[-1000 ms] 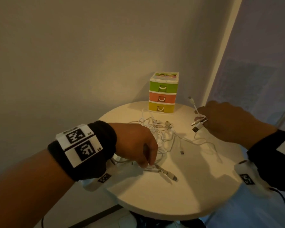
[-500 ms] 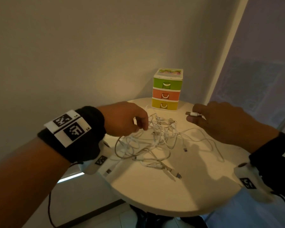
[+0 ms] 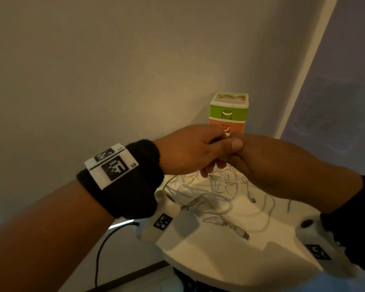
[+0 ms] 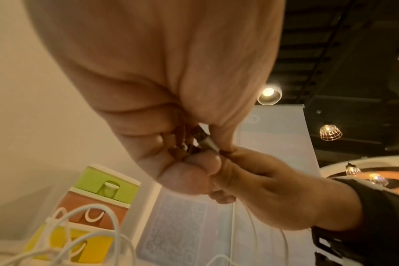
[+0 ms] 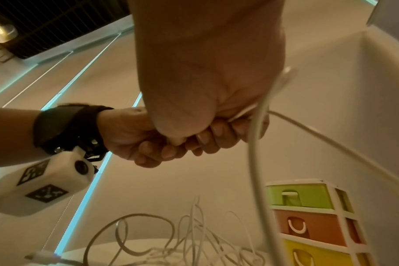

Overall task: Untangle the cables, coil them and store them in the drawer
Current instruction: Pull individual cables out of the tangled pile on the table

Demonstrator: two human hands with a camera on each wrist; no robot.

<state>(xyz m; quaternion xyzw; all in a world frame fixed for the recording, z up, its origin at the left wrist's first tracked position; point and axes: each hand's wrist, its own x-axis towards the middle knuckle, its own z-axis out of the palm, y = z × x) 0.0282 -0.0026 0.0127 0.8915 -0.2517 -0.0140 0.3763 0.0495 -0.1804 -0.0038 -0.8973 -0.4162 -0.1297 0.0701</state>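
White cables [image 3: 211,199] are lying in a tangled heap on the round white table [image 3: 219,256], several strands rising up to the hands above it. Left hand [image 3: 190,150] and right hand [image 3: 259,157] are meeting knuckle to knuckle over the heap, both curled. Left hand is pinching a metal-tipped plug [image 4: 205,141], right fingers [image 4: 230,153] touching its other end. Right hand is also gripping white cable that is hanging down past the wrist. One loose USB plug [image 3: 241,233] is lying on the near side of the heap. Drawer unit [image 3: 228,112], green over orange over yellow, is standing at the far edge by the wall, all drawers closed.
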